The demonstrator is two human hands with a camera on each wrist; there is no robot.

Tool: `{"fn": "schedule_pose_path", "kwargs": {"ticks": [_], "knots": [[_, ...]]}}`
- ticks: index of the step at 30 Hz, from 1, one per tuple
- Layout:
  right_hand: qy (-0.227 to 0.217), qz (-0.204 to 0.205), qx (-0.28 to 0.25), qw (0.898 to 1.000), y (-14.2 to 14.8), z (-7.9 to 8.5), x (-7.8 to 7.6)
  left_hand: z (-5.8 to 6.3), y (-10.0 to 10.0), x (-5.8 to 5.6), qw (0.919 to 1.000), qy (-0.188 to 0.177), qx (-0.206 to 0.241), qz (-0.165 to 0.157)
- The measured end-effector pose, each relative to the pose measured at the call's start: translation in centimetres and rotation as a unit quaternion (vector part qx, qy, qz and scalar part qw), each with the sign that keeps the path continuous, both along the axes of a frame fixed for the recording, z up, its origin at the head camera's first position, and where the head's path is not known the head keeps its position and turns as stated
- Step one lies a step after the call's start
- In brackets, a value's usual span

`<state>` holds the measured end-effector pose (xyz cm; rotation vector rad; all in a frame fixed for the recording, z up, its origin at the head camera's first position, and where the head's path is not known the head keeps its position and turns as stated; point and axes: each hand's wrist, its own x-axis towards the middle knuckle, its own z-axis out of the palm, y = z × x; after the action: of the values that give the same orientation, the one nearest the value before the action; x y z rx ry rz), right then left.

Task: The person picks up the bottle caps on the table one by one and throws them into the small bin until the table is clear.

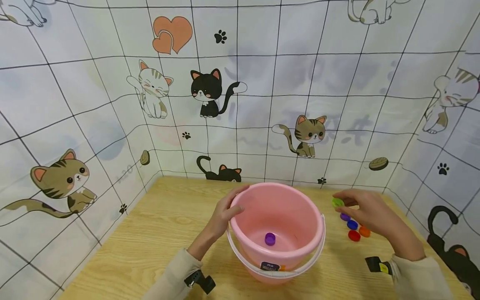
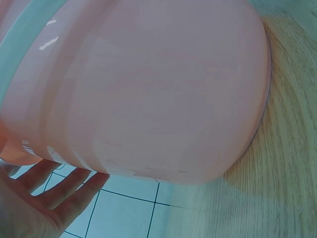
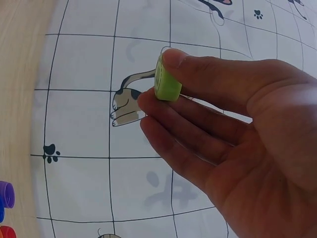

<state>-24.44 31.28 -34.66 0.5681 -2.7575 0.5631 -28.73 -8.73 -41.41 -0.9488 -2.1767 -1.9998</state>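
A pink bucket point(image 1: 243, 250) with a white handle point(image 1: 277, 273) stands on the wooden table, and one purple bottle cap point(image 1: 270, 238) lies on its bottom. My left hand point(image 1: 225, 212) grips the bucket's left rim, thumb over the edge. Its fingers point(image 2: 64, 191) press against the outer wall in the left wrist view. Right of the bucket, my right hand point(image 1: 369, 210) pinches a light green bottle cap point(image 3: 168, 82) between thumb and fingertips, above the table. Below it lie a purple cap point(image 1: 345, 216), a blue cap point(image 1: 352, 225), an orange cap point(image 1: 364, 231) and a red cap point(image 1: 354, 236).
The wooden table point(image 1: 168, 241) reaches back to a cloth wall point(image 1: 255, 116) with a grid and cat drawings. Similar cloth hangs on the left and right sides. Dark straps sit at both wrists over pale sleeves point(image 1: 176, 271).
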Motion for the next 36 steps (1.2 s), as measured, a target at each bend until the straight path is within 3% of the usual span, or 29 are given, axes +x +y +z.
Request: {"fn": "schedule_pose_path", "kwargs": {"ticks": [16,25,36], "knots": [[0.006,0.006,0.008,1.000,-1.4,2.2,-0.3,-0.1,0.5,-0.2,0.9998,-0.005,0.003,-0.018],[0.017,0.020,0.009,1.000,-2.5,3.3,-0.6,-0.1,0.4,0.0,0.9999,-0.013,0.003,-0.009],[0.024,0.030,0.018,0.999,-3.7,4.6,-1.4,0.0,0.0,-0.1,1.0000,0.004,-0.002,0.000]]}}
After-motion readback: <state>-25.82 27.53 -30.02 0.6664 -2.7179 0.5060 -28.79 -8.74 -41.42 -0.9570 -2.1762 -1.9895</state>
